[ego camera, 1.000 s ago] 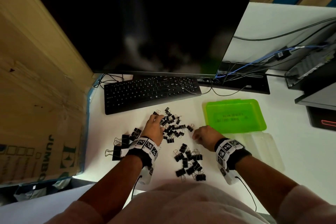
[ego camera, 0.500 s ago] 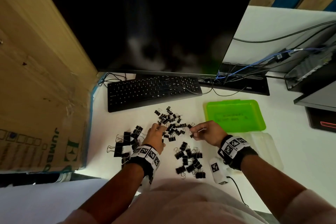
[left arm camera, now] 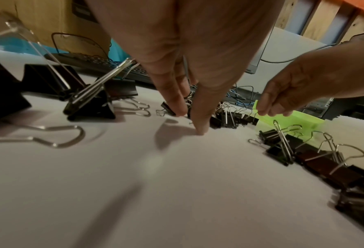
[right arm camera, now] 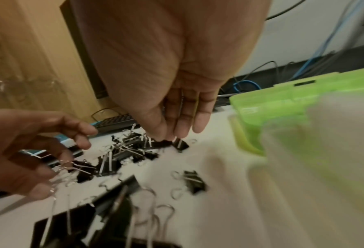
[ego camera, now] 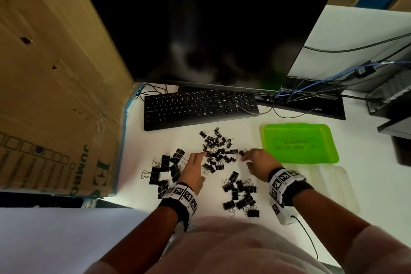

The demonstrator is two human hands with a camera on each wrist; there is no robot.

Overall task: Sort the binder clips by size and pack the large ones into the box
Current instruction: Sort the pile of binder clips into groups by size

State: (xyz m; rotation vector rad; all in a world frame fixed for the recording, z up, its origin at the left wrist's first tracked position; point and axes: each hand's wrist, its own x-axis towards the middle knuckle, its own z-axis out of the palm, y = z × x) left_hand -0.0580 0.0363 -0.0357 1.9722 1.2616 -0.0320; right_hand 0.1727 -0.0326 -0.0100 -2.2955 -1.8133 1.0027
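Note:
Black binder clips lie in three groups on the white desk: large clips (ego camera: 164, 169) at the left, a mixed pile (ego camera: 218, 151) in the middle, and medium clips (ego camera: 240, 193) nearer to me. My left hand (ego camera: 201, 158) reaches with straight fingers to the left edge of the mixed pile. Its thumb tip (left arm camera: 200, 130) presses the desk and a finger touches a small clip (left arm camera: 168, 107). My right hand (ego camera: 243, 159) pinches the wire handle of a small clip (right arm camera: 180, 144) at the pile's right edge. The green box (ego camera: 298, 142) stands to the right, with nothing in it.
A clear lid (ego camera: 322, 184) lies in front of the green box. A black keyboard (ego camera: 200, 107) and a monitor (ego camera: 206, 33) stand behind the clips. A cardboard carton (ego camera: 55, 95) walls the left side. Cables (ego camera: 311, 87) run at the back right.
My right hand, curled beside the pile a second ago, has reached to the pile's right edge and taken a small clip. My left hand has drawn back slightly to the pile's left edge.

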